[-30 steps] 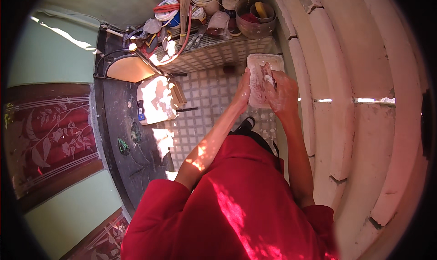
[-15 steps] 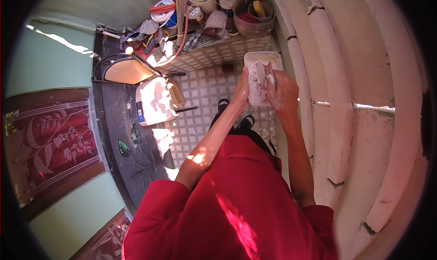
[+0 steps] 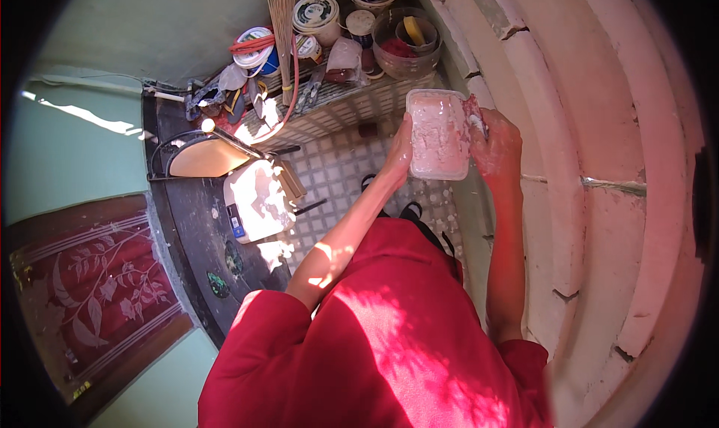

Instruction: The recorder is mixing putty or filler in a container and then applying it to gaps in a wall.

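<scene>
The left hand [image 3: 401,151] grasps the left side of a plastic tub [image 3: 438,177] of pale paste [image 3: 440,132], held out above the tiled floor [image 3: 329,175], while the right hand [image 3: 497,149] clasps a paste-smeared tool [image 3: 472,112] at the tub's right rim. Beyond, a lidded bucket [image 3: 316,16], a broom [image 3: 281,38] and a large bowl [image 3: 404,69] stand on a ledge [image 3: 337,106].

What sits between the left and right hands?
Head view: a rectangular tub of pale paste, held at its left side by the left hand, then a smeared tool in the right hand, by the tub's right side.
</scene>
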A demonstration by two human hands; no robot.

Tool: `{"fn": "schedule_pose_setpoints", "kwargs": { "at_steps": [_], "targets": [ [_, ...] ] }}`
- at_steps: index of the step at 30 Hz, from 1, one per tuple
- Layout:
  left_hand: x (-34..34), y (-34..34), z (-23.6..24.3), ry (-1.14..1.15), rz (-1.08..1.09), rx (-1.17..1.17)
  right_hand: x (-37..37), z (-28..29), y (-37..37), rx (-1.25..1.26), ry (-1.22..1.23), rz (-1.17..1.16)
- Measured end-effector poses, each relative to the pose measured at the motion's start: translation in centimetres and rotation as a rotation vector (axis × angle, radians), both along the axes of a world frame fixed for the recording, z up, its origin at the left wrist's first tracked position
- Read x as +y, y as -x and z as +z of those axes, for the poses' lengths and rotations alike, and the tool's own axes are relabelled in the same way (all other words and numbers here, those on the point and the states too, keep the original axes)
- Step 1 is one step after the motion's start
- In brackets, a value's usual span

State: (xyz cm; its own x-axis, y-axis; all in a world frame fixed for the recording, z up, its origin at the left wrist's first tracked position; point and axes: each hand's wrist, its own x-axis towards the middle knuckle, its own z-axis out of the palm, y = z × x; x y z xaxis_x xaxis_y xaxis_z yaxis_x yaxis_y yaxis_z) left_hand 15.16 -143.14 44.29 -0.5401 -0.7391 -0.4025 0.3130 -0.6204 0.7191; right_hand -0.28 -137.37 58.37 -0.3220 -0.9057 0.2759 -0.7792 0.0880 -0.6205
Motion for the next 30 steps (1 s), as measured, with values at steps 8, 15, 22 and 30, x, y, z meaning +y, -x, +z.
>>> {"fn": "schedule_pose_setpoints", "kwargs": {
  "at_steps": [8, 15, 22, 30],
  "targets": [
    [-3.2, -1.3, -0.5, 0.001, -0.047, -0.052, -1.4, -3.4, -0.2, -0.161, -0.111, -0.167],
    [-5.2, -2.4, -1.5, 0.052, -0.076, -0.128, -2.7, -5.8, 0.1, -0.323, -0.147, -0.193],
    [-6.7, -3.0, -1.5, 0.012, -0.117, -0.078, -4.0, -6.5, -0.6, -0.298, -0.182, -0.217],
    [-8.1, -3.5, -1.1, 0.079, -0.140, -0.113, -5.1, -6.1, -3.6, -0.233, -0.041, -0.328]
  ]
}}
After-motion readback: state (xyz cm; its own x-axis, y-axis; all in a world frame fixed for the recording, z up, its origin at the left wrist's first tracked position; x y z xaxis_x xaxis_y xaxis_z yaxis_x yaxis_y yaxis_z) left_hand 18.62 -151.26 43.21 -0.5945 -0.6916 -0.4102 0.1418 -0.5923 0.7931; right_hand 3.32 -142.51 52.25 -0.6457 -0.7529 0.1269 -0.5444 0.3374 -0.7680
